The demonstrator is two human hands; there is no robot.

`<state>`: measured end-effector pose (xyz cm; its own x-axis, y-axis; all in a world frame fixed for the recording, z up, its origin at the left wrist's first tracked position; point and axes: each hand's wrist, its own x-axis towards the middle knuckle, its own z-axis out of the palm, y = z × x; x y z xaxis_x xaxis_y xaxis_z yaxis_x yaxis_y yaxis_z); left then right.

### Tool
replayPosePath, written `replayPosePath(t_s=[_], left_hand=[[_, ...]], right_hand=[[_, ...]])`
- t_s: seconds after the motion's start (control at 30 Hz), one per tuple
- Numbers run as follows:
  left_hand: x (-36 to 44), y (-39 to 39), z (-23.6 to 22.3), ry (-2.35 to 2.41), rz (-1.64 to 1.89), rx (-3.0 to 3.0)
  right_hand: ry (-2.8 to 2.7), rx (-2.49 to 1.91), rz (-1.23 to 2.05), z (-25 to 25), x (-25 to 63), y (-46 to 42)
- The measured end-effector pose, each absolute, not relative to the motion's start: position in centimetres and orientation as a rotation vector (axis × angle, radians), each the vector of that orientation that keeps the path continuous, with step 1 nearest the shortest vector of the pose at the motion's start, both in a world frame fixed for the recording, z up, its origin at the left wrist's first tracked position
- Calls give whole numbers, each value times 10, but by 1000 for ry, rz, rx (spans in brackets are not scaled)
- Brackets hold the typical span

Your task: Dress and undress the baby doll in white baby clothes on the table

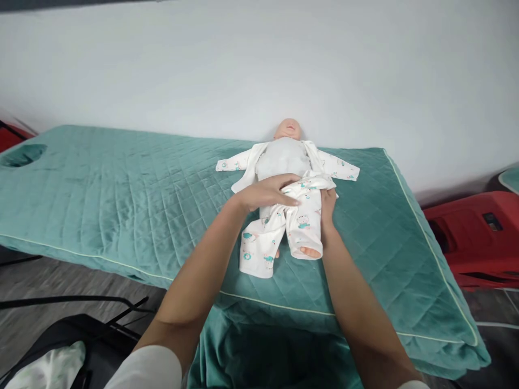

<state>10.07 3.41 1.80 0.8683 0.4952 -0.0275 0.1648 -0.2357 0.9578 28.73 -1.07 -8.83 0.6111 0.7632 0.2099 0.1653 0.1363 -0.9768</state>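
A baby doll (289, 129) lies on its back with its head toward the wall. It wears a white long-sleeved top (344, 167), spread open at the front over a pale cloth torso (283, 158). White printed baby pants (304, 221) cover its legs, with part of a foot showing at one hem. Across the doll's belly, my left hand (265, 193) grips the bunched waist of the pants between thumb and fingers. My right hand (327, 208) is closed on the pants' right side, its fingertips hidden behind the fabric.
The doll rests on a bed with a green quilted cover (121, 200), which has a face hole (23, 155) at the far left. A white wall (259, 65) runs behind. Red plastic objects (482, 237) stand right; a dark chair (97, 340) holding cloth is lower left.
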Motion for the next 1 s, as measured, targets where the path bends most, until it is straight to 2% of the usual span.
replayPosePath(t_s=[0.1, 0.3, 0.47, 0.77, 1.0], left_hand=[[98, 39, 20, 496, 304, 1910], [123, 37, 5, 807, 781, 2119], [127, 22, -12, 888, 871, 2125], [106, 18, -22, 716, 806, 1710], [89, 33, -46, 596, 954, 1114]], right_hand=[[-733, -1439, 502, -81, 282, -12], [-656, -1300, 585, -72, 268, -16], [-658, -1331, 452, -83, 277, -5], [-663, -1257, 442, -82, 291, 25], [-968, -1258, 408, -66, 271, -11]])
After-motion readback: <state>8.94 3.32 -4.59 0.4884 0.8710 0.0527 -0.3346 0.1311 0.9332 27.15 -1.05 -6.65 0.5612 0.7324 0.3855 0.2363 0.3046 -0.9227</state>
